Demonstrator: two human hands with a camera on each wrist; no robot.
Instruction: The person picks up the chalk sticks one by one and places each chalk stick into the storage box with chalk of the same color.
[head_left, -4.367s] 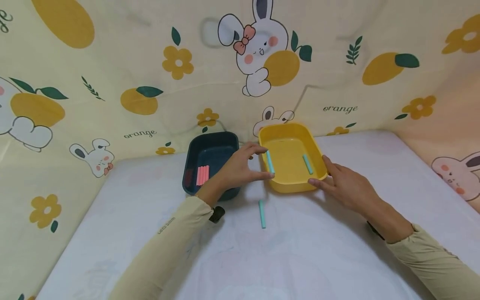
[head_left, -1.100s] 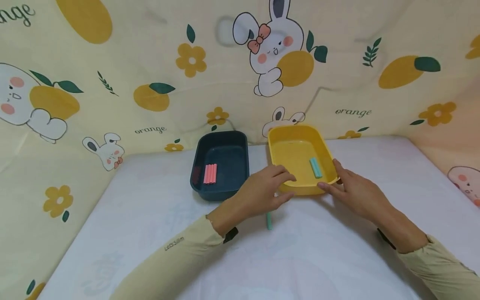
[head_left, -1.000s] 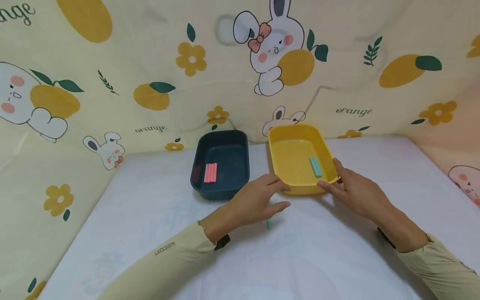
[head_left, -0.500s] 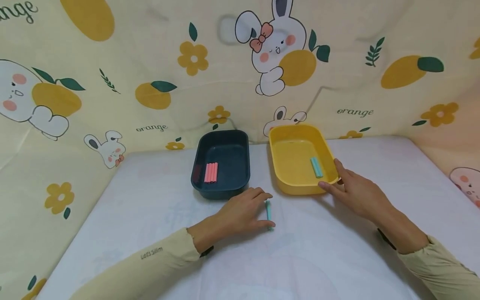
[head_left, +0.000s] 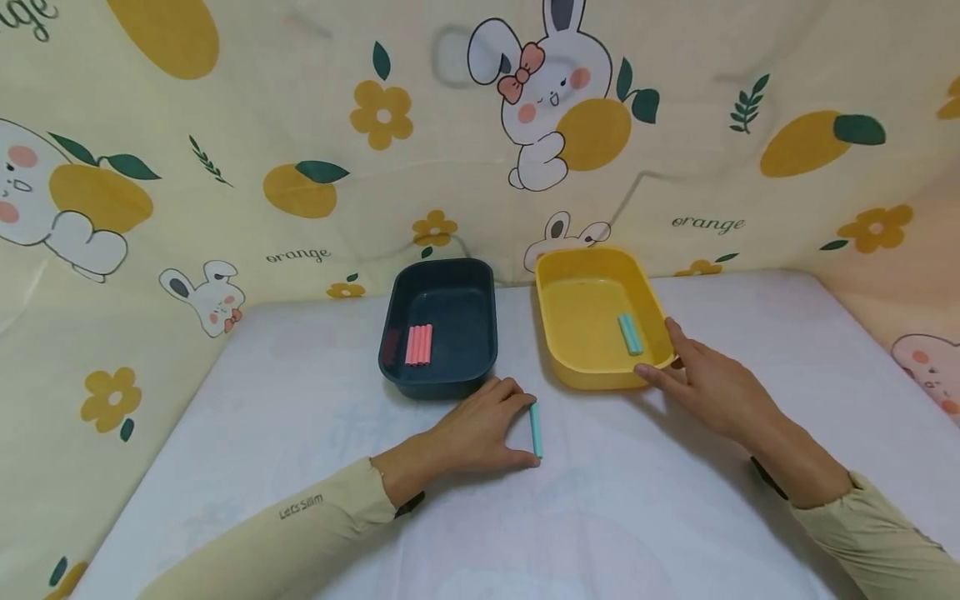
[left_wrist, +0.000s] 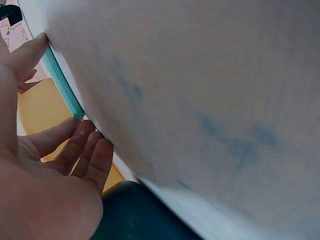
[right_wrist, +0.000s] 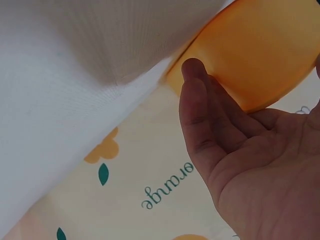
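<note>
My left hand (head_left: 482,429) pinches a teal chalk stick (head_left: 536,431) lengthwise, thumb at its near end and fingertips at its far end. The stick is at the white tabletop, in front of the gap between two trays; the left wrist view also shows this teal chalk stick (left_wrist: 64,86) spanning thumb and fingers. My right hand (head_left: 708,385) holds the near right corner of the yellow tray (head_left: 588,379), thumb at the front rim, fingers along the outer side. Two teal chalk sticks (head_left: 630,334) lie side by side in that tray.
Left of the yellow tray stands a dark blue tray (head_left: 442,387) with several pink chalk sticks (head_left: 419,345) in a row. Behind both rises a patterned cloth backdrop (head_left: 465,158). The white tabletop (head_left: 600,508) stretches toward me.
My left hand has put a second teal stick into the yellow tray beside the first, then moved back toward me and taken hold of the one on the table. The right hand stays at the corner.
</note>
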